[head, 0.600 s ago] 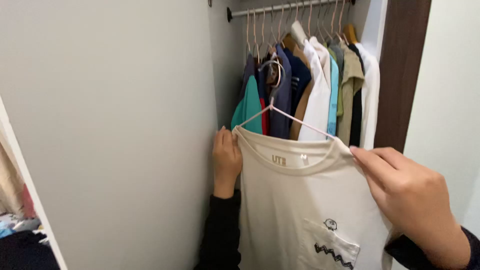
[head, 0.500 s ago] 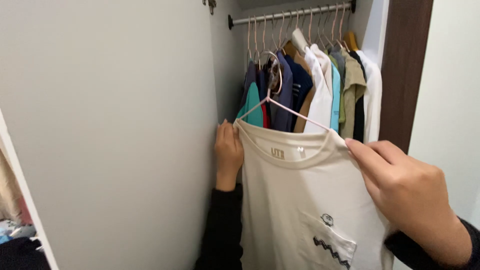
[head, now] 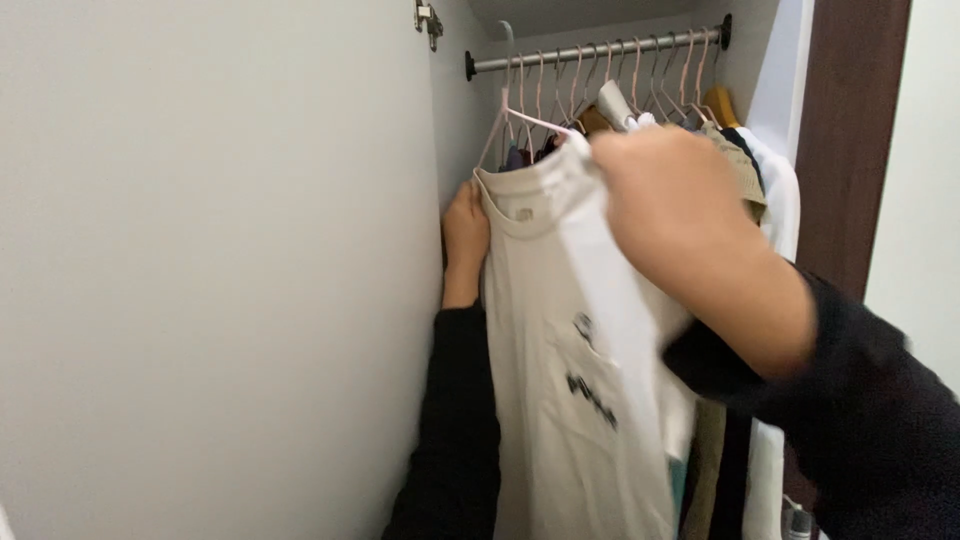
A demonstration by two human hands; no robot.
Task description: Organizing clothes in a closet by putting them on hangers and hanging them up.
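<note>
Against the pale wardrobe door (head: 200, 280) at far left, with a metal hinge (head: 428, 18) near its top edge, a person wearing dark sleeves lifts a cream T-shirt (head: 560, 400) toward the closet rail (head: 600, 48). Left hand (head: 466, 235) sits just beside the door's edge, its grip closed on the shirt's left shoulder where the fabric meets the neckline. At centre, the shirt hangs on a thin pink hanger (head: 510, 115), whose hook (head: 508, 38) reaches up to the rail at its left end; whether it rests on the bar cannot be told. A chest pocket with a dark zigzag print shows on the shirt's front, turned at an angle. Right hand (head: 680, 215), blurred and close to the camera, is clamped on the shirt's right shoulder, bunching the cloth. Behind it, a row of hung garments (head: 745, 170) on matching hangers fills the rail, with a dark wooden frame (head: 850, 140) at far right.
</note>
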